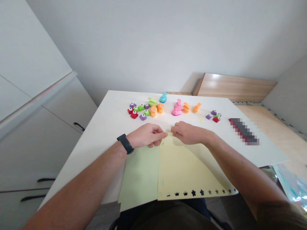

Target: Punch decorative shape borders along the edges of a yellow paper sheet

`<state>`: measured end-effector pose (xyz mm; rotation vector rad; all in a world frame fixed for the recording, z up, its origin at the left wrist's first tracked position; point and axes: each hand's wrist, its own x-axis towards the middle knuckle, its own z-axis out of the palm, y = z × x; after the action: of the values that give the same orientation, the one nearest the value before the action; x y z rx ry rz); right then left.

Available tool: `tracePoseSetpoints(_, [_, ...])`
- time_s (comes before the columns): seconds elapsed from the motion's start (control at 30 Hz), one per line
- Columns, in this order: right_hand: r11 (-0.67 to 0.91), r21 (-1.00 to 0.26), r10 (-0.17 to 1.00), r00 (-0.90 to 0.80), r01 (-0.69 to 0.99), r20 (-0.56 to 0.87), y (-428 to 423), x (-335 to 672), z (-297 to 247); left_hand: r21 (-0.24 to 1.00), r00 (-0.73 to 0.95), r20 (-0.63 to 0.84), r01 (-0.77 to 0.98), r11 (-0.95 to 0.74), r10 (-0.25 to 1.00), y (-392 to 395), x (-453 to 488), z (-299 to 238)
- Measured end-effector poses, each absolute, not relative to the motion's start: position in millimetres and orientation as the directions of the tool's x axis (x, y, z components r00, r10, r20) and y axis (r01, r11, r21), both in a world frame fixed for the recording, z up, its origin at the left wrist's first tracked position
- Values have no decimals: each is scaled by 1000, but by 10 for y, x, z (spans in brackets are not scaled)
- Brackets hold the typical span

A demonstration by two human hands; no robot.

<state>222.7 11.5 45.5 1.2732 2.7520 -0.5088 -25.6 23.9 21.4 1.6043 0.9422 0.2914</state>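
A yellow sheet of paper (189, 166) lies at the table's front, its lower edge jutting past it. Crown, flower and star shapes are punched along that lower edge, and fainter cut-outs run up its left side. My left hand (151, 135), with a dark watch on the wrist, pinches the sheet's top left corner between thumb and fingers. Close beside it, my right hand (187, 132) is closed on the top edge, its fingertips curled and partly hidden. Under the yellow sheet's left side is a pale green sheet (141, 175).
Red, purple and green small craft punches (141, 107) cluster at the back left of the white table (103, 118). Larger orange punches (153, 111), pink punches (177, 110) and a blue punch (163, 97) stand nearby. More small punches (216, 119) and a blurred-out object (244, 131) lie right.
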Motion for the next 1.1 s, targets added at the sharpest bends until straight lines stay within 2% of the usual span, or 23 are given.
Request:
tracePoseSetpoints(0.4, [521, -390, 804, -590, 759, -75, 156, 2301, 369, 893, 605, -343, 448, 49, 719, 259, -255, 121])
tracePoseSetpoints(0.57, [377, -409, 906, -422, 831, -24, 289, 2352, 357, 890, 590, -347, 452, 58, 728, 266, -248, 103])
tracePoseSetpoints(0.7, [269, -378, 962, -233, 886, 139, 535, 2481, 249, 894, 589, -347, 443, 67, 730, 275, -252, 73])
tracePoseSetpoints(0.83, [196, -338, 951, -94, 920, 295, 767, 2607, 140, 892, 591, -351, 448, 67, 726, 269, -257, 72])
tracePoseSetpoints(0.97, [153, -344, 939, -28, 927, 342, 904, 2628, 92, 890, 592, -354, 452, 65, 724, 270, -250, 71])
tracePoseSetpoints(1.1, [166, -289, 938, -61, 943, 341, 948, 2583, 75, 883, 582, -358, 464, 64, 730, 278, -246, 50])
